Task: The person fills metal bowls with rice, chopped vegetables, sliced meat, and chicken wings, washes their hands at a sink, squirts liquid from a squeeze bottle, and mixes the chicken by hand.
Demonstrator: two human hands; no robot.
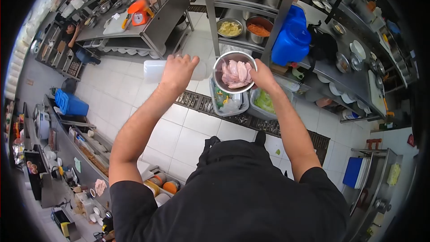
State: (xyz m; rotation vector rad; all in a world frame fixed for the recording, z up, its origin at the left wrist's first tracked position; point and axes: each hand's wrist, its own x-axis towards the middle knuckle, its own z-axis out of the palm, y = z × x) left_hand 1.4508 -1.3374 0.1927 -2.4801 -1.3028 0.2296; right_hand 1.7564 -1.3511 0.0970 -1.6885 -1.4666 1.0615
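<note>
My right hand (pixel 263 75) grips the rim of a round steel bowl (pixel 218 83) from its right side. Several pieces of raw pale-pink meat, looking like chicken (pixel 236 72), lie in it. To the left, my left hand (pixel 178 71) is wrapped over a translucent whitish plastic container (pixel 153 71) held on its side; its exact kind I cannot make out. Below the bowl stand two plastic bins: one with mixed waste and clear plastic (pixel 229 103), the other with green leaves (pixel 265 101). The bowl hides part of their rims.
Ahead, a steel rack (pixel 244 4) carries pots, a bowl of yellowish food (pixel 230 28) and a pot of shredded orange food (pixel 259 29). A blue jug (pixel 292 40) stands beside it. An orange scale (pixel 139 14) sits on the left table. Another person (pixel 74 36) is far left. A floor drain (pixel 201 108) crosses the tiles.
</note>
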